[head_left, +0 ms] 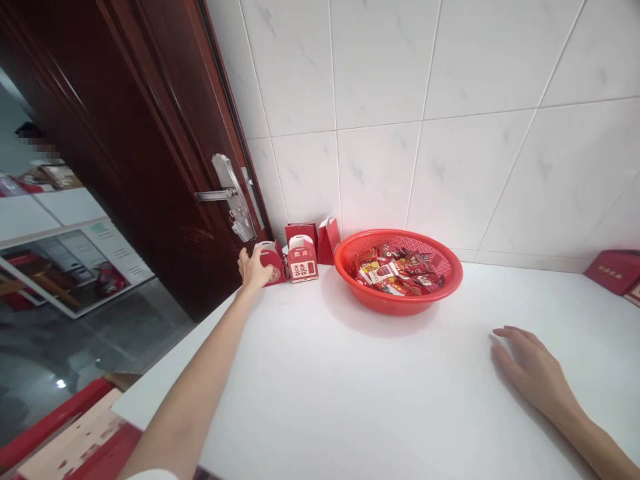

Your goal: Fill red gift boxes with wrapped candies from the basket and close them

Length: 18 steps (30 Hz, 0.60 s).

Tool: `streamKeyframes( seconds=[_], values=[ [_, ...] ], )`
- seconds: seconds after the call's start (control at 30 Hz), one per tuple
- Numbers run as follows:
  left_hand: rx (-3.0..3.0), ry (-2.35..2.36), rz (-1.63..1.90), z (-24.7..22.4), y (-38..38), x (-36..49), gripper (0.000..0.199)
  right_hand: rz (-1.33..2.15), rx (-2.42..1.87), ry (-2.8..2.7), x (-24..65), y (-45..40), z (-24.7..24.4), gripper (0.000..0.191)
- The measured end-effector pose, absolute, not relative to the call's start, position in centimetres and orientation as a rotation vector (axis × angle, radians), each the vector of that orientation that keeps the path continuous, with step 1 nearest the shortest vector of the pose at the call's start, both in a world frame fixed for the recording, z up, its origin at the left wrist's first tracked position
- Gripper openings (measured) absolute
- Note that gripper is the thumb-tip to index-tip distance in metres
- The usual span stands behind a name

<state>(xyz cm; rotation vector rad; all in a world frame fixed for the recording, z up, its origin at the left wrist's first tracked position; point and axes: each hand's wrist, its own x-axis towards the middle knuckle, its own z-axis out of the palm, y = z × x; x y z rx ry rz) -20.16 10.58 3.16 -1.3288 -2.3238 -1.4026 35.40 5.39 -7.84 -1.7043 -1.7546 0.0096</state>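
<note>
At the far left of the table, my left hand [255, 270] is at a small red candy box [277, 267] with a rounded top. Its thumb lies across the box's front and its other fingers curl around the left side, partly hidden. Touching distance away stands a second red and white candy box [303, 260] with a handle slot and a double-happiness print. My right hand [535, 367] is over the right side of the table, fingers stretched forward and thumb apart, holding nothing. Between the hands sits a red plastic basket [400, 307] with several wrapped sweets [395, 270] in it.
Two more red boxes [328, 241] stand against the tiled wall [380, 173]. A dark red box [613, 272] lies at the right end of the white table [350, 393]. A brown door [150, 133] with a metal handle [215, 195] adjoins the table's left side.
</note>
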Motion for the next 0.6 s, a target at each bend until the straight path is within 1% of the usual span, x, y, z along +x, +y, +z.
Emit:
streamKeyframes(
  seconds=[0.13, 0.2, 0.4, 0.47, 0.5, 0.53, 0.6],
  values=[
    [-1.391, -2.319, -1.402, 4.8, 10.1, -20.3, 0.016, 0.186, -1.766, -1.727, 35.0, 5.0, -7.0, 0.046],
    [-1.416, -2.275, -1.436, 5.6, 9.1, -20.4, 0.008, 0.209, -1.768, -1.699, 34.8, 4.9, -6.7, 0.048],
    [-1.510, -2.002, -1.663, 7.3, 3.3, -20.2, 0.006, 0.232, -1.695, -1.634, 34.1, 4.4, -5.8, 0.040],
    [-1.803, -1.777, -1.840, 7.8, 1.1, -19.1, 0.012, 0.258, -1.661, -1.604, 33.4, 4.1, -5.5, 0.037],
    [-1.970, -1.704, -1.863, 8.0, 0.2, -18.2, 0.015, 0.276, -1.636, -1.586, 32.9, 3.9, -5.3, 0.036],
    [-2.142, -1.649, -1.844, 8.2, -0.6, -17.1, 0.016, 0.295, -1.607, -1.574, 32.4, 3.7, -5.2, 0.034],
    [-2.504, -1.456, -1.685, 8.3, -1.6, -14.2, 0.019, 0.328, -1.529, -1.575, 31.1, 3.2, -5.0, 0.033]
  ],
)
